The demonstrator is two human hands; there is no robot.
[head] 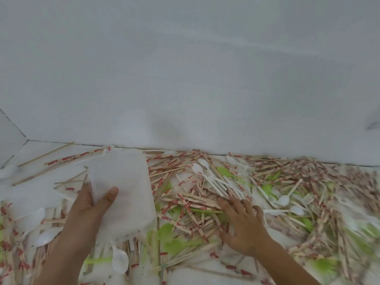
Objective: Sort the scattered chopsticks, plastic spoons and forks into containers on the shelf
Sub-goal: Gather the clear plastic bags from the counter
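A translucent white container (123, 182) is seen left of centre, its long axis run from 6 to 12 o'clock and its far end close to the white wall (185, 68). It is gripped at its 9 o'clock edge by the left hand (88, 210): the thumb (112, 193) is laid over the top face and the fingers are curled behind the edge.

At 3 o'clock of the container, the right hand (242, 225) is laid palm down, unclenched, its fingers spread and touching the chopsticks (185, 200). Nothing is seen to be grasped by it.

The chopsticks are scattered in mixed directions, many near the right hand lying roughly 9 to 3 o'clock. White forks (216, 182) lie at 11 o'clock of that hand, tines towards 10 o'clock. Green spoons (174, 242) show among the sticks, and 1 white spoon (120, 261) lies at 6 o'clock of the container.
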